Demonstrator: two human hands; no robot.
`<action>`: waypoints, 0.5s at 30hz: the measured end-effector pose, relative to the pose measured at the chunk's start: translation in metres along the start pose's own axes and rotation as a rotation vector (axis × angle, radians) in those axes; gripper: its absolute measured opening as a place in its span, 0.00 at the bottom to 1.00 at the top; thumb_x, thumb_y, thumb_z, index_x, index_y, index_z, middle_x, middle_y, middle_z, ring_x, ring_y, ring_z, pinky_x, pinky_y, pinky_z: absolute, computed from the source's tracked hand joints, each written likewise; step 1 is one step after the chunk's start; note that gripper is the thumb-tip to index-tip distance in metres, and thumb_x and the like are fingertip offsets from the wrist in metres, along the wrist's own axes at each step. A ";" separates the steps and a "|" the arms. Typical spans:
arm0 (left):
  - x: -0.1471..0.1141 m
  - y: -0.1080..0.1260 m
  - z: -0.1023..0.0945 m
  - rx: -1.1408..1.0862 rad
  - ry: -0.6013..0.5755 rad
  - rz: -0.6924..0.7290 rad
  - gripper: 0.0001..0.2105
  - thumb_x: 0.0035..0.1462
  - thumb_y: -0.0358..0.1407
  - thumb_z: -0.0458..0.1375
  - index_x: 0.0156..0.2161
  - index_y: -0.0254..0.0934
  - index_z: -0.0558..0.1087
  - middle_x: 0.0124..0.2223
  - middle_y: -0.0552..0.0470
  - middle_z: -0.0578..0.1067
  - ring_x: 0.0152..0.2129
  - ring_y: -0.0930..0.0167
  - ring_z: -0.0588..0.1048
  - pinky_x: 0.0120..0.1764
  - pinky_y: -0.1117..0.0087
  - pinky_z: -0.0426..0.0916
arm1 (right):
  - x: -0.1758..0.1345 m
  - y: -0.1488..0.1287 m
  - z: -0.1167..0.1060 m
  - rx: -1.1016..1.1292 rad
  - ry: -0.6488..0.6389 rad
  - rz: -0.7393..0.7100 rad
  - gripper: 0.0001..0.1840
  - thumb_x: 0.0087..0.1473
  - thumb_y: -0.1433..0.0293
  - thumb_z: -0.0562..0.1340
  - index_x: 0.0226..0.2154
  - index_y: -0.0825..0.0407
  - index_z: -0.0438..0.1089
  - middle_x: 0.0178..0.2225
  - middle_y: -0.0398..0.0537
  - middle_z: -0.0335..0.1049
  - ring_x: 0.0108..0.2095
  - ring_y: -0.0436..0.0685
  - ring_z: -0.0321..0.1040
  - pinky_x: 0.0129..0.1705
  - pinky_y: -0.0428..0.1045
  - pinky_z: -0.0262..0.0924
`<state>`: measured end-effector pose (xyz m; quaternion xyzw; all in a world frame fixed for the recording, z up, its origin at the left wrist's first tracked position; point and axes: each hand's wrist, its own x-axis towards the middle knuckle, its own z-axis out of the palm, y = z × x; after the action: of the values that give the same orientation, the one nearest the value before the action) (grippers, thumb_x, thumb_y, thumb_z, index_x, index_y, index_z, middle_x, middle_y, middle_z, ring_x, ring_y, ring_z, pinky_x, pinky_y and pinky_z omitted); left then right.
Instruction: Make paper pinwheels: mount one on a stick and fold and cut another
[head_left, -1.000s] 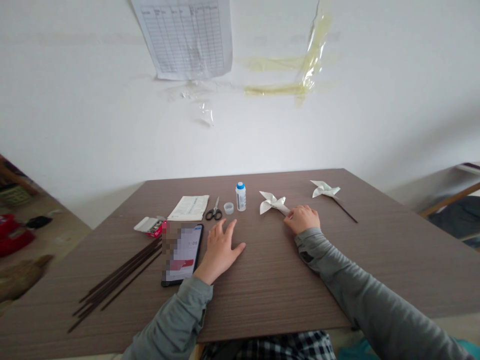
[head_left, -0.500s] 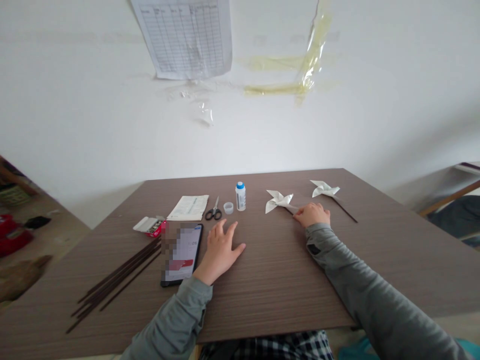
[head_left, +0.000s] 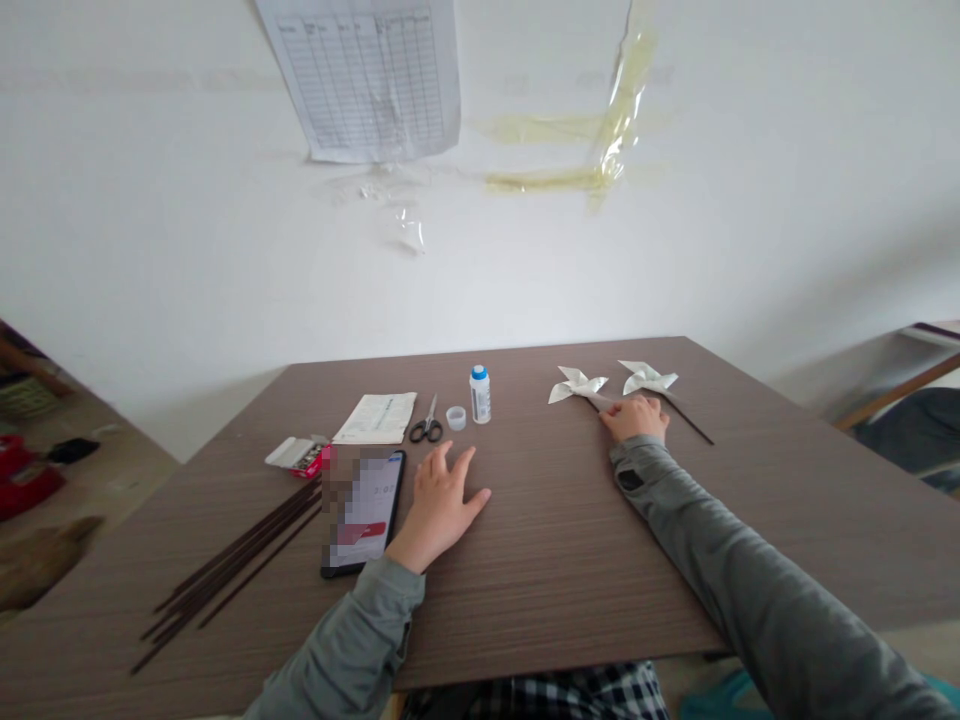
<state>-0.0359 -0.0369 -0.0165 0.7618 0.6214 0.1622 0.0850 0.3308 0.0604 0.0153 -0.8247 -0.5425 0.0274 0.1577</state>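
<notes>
My right hand (head_left: 636, 418) is closed on the thin dark stick of a white paper pinwheel (head_left: 577, 384), whose blades point away from me; most of that stick is hidden under the hand. Just right of it, a second white pinwheel (head_left: 648, 378) lies on the table, its dark stick slanting toward the right. My left hand (head_left: 442, 500) rests over the table with fingers spread, holding nothing. Beside it on the left lies a smartphone (head_left: 375, 510) with a lit screen, partly blurred out.
Beyond my left hand are black-handled scissors (head_left: 427, 428), a small clear cup (head_left: 456, 418), a white bottle with a blue cap (head_left: 480, 396) and a stack of white paper (head_left: 375, 418). An opened red box (head_left: 304, 458) and several dark sticks (head_left: 232, 560) lie left. The wall (head_left: 225, 250) rises behind the table.
My right hand has moved the held pinwheel right and slightly away from me, closer to the second pinwheel. My left hand has stayed in place.
</notes>
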 end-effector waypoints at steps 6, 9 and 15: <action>0.001 0.001 0.001 0.025 -0.017 0.000 0.35 0.79 0.46 0.71 0.84 0.40 0.78 0.89 0.25 0.71 0.88 0.37 0.70 0.87 0.30 0.66 | 0.011 0.008 0.003 0.043 0.011 0.046 0.21 0.81 0.65 0.64 0.56 0.51 0.95 0.71 0.70 0.83 0.75 0.81 0.70 0.75 0.70 0.67; 0.001 0.001 0.002 0.030 -0.010 -0.001 0.34 0.79 0.46 0.72 0.84 0.41 0.78 0.89 0.27 0.72 0.88 0.37 0.70 0.87 0.30 0.66 | 0.016 0.010 0.005 0.043 0.015 0.040 0.22 0.83 0.65 0.62 0.58 0.53 0.94 0.73 0.71 0.82 0.76 0.82 0.69 0.76 0.70 0.66; 0.001 0.003 0.000 0.028 -0.003 0.000 0.34 0.79 0.44 0.72 0.84 0.41 0.80 0.88 0.26 0.73 0.86 0.36 0.72 0.86 0.29 0.67 | 0.027 0.015 0.008 0.044 0.050 0.050 0.21 0.82 0.64 0.63 0.55 0.52 0.94 0.69 0.71 0.82 0.73 0.81 0.69 0.73 0.69 0.69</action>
<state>-0.0328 -0.0370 -0.0152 0.7630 0.6237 0.1521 0.0753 0.3530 0.0809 0.0069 -0.8347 -0.5169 0.0226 0.1887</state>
